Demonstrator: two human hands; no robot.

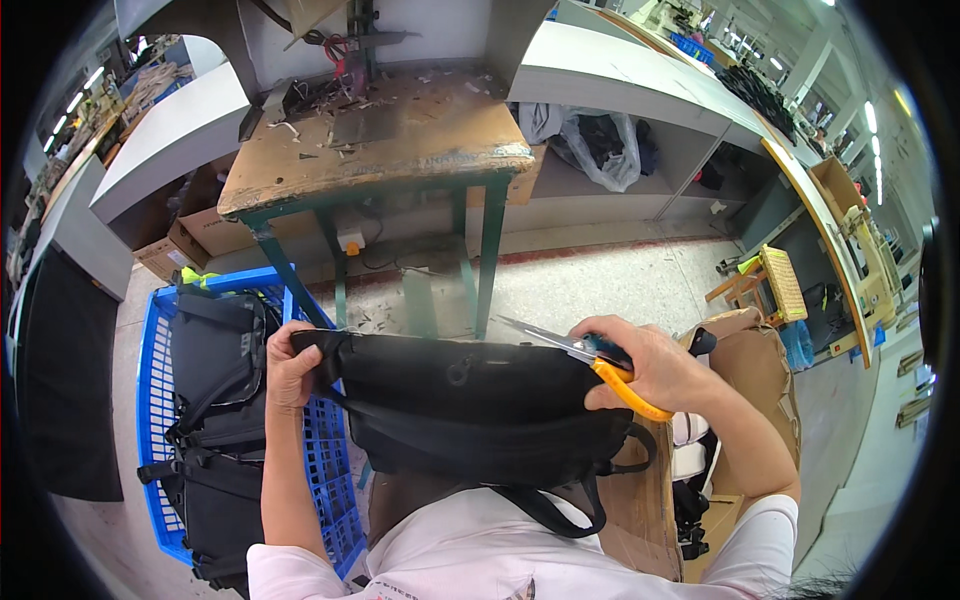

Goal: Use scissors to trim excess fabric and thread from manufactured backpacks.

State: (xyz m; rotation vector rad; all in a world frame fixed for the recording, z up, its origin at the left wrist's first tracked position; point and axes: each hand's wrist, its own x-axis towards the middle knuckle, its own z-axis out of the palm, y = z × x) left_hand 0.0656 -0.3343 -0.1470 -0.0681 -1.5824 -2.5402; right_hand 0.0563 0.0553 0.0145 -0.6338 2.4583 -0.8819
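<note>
A black fabric bag (470, 400) with straps lies across my lap, its long upper edge facing away from me. My left hand (289, 368) is closed on the bag's left end, thumb on top. In my right hand (650, 370) is a pair of scissors (632, 388) with orange handles. Their blades point left and away, just above the bag's far edge near its right end, and look slightly parted. A dark loop strap (632, 455) hangs at the bag's right side.
A blue plastic basket (152, 400) on my left holds several black backpacks (215, 350). To my right stands an open cardboard box (745, 375) with black and white items. Ahead is a worn wooden table (400, 140) littered with scraps. A small wooden stool (775, 285) stands farther right.
</note>
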